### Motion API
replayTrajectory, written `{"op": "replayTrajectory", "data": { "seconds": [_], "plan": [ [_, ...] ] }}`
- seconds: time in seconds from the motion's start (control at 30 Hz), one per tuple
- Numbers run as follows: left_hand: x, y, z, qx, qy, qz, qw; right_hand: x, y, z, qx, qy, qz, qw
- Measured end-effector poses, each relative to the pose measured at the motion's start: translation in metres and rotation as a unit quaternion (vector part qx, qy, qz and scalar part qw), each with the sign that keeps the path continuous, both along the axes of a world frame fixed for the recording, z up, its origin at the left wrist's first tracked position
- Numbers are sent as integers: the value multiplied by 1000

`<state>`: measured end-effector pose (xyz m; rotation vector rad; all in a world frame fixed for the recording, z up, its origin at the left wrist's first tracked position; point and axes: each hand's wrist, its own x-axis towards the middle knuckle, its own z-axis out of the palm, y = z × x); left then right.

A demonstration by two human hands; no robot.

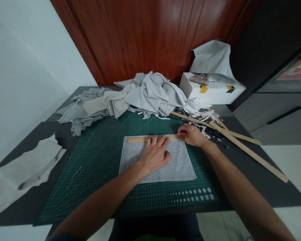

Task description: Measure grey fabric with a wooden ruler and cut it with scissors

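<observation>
A grey piece of fabric (175, 167) lies flat on the green cutting mat (100, 154). Along its far edge rests a short wooden ruler (137, 139). My left hand (156, 152) presses down on the ruler and fabric, fingers spread. At the ruler's right end, by the fabric's far right corner, my right hand (192, 134) has its fingertips drawn together. What they pinch, if anything, is too small to make out.
Crumpled grey and cream fabric (153, 92) is heaped along the back. A white box (215, 95) with cloth on top stands back right. Wooden strips (251, 150) and white and black scraps lie on the right. Cream fabric (22, 167) lies on the left.
</observation>
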<state>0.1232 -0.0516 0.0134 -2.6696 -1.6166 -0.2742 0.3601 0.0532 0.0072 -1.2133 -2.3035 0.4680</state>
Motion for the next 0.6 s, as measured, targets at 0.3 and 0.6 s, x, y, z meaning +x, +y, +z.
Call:
{"op": "replayTrajectory", "data": {
  "seconds": [0.3,0.6],
  "plan": [
    [0,0,0,4,4,0,1000,4,0,-1,15,-10,-6,1000],
    [0,0,0,4,4,2,1000,9,1,-2,12,-10,-15,1000]
  ]
}}
